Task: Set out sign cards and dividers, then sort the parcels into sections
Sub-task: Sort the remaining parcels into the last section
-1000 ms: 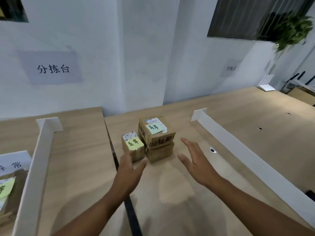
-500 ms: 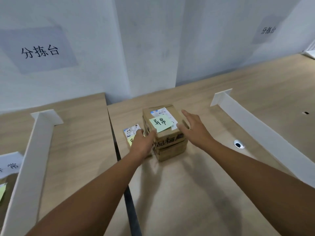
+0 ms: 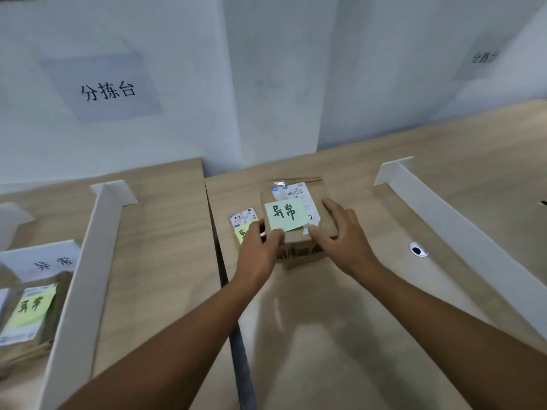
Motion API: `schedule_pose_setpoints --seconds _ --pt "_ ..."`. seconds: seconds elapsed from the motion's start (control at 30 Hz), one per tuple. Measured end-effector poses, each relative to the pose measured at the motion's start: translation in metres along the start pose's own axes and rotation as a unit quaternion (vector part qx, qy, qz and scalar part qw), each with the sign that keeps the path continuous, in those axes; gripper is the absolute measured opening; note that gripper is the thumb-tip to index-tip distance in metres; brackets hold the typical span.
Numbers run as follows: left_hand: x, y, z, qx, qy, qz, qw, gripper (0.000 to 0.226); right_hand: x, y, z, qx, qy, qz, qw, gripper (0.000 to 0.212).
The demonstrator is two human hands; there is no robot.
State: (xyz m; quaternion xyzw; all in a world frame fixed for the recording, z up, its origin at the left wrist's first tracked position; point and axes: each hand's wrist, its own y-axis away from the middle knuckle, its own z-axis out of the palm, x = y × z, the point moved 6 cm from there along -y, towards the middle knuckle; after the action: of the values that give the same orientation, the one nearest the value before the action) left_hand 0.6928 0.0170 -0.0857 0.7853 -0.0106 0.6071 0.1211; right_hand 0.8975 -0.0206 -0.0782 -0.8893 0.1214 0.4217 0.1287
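My left hand (image 3: 260, 247) and right hand (image 3: 340, 238) are apart, clamped on opposite sides of the top parcel (image 3: 314, 187). The left thumb lies on its near left corner; the right thumb is on the near edge, with fingers spread along the right side. This cardboard box sits on a lower box (image 3: 299, 261) close to the worktop's (image 3: 325, 335) far edge, just right of the dark seam (image 3: 236, 335). Its longer side seems to run from me toward the wall, printed label at the far end. The green note (image 3: 285, 213) on top reads upright to me, slightly tilted. A small parcel (image 3: 244, 218) stands just beside its left side. White dividers run toward the far edge, one on the left (image 3: 88, 261) and one on the right (image 3: 461, 226). Past the left one lie a sign card (image 3: 50, 260) and another parcel (image 3: 29, 315).
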Motion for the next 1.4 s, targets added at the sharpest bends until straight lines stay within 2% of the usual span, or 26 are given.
schedule_pose_setpoints --seconds 0.1,0.23,0.33,0.4,0.5,0.53,0.63,0.77,1.03,1.27,1.4 --pt "0.012 0.058 -0.038 0.033 -0.008 0.016 0.999 0.023 -0.043 0.052 -0.001 -0.015 -0.031 -0.037 0.999 0.074" --pt "0.014 0.152 -0.104 0.098 -0.025 0.025 0.995 0.048 -0.104 0.128 0.018 -0.056 -0.059 -0.089 0.993 0.073" --pt "0.011 0.223 -0.158 0.151 -0.036 0.029 0.987 0.052 -0.155 0.181 0.043 -0.082 -0.095 -0.138 0.982 0.064" --pt "0.009 0.269 -0.194 0.192 -0.032 0.032 0.980 0.049 -0.187 0.215 0.061 -0.095 -0.120 -0.178 0.972 0.058" --pt "0.010 0.330 -0.241 0.240 -0.033 0.050 0.969 0.032 -0.231 0.259 0.089 -0.128 -0.139 -0.221 0.957 0.058" --pt "0.012 0.349 -0.253 0.249 -0.035 0.060 0.966 0.034 -0.244 0.272 0.097 -0.142 -0.141 -0.228 0.953 0.058" --pt "0.015 0.399 -0.286 0.272 -0.047 0.084 0.957 0.063 -0.281 0.307 0.117 -0.166 -0.147 -0.255 0.941 0.059" --pt "0.002 0.449 -0.326 0.304 -0.022 0.100 0.947 0.058 -0.321 0.353 0.140 -0.198 -0.133 -0.277 0.931 0.060" --pt "-0.033 0.526 -0.419 0.309 0.034 0.112 0.944 0.062 -0.394 0.440 0.188 -0.202 -0.139 -0.296 0.923 0.058" --pt "-0.079 0.557 -0.493 0.229 0.006 0.108 0.967 0.065 -0.419 0.513 0.236 -0.147 -0.140 -0.269 0.941 0.060" --pt "-0.113 0.550 -0.508 0.192 -0.003 0.098 0.977 0.065 -0.405 0.529 0.260 -0.157 -0.089 -0.222 0.958 0.063"
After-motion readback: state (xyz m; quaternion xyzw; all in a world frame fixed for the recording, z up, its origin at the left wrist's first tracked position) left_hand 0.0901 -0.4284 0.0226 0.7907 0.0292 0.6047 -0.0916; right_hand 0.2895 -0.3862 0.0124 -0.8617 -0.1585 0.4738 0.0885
